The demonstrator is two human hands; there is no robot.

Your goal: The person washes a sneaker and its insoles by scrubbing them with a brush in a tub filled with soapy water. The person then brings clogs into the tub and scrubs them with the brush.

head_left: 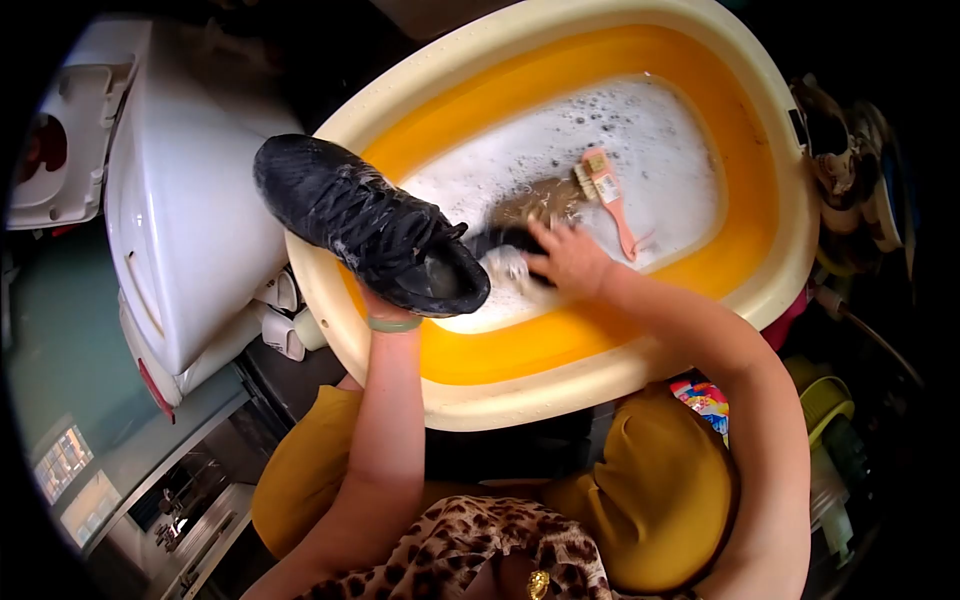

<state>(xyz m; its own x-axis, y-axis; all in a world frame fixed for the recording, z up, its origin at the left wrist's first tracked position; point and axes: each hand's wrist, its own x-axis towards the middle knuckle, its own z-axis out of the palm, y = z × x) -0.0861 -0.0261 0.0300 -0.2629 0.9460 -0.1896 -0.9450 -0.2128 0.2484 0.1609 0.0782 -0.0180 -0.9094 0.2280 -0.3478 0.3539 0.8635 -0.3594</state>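
A black lace-up shoe, wet with traces of foam, lies over the left rim of a yellow tub. Under the shoe is my left hand, its fingers mostly hidden, holding it up. My right hand reaches into the foamy water beside a dark item that is partly under the surface; its fingers are blurred there. Just beyond that hand a pink brush with pale bristles floats in the suds.
A white, glossy appliance or basin stands left of the tub. Several shoes are at the right edge, with a green basket lower down. A colourful packet lies by my right knee.
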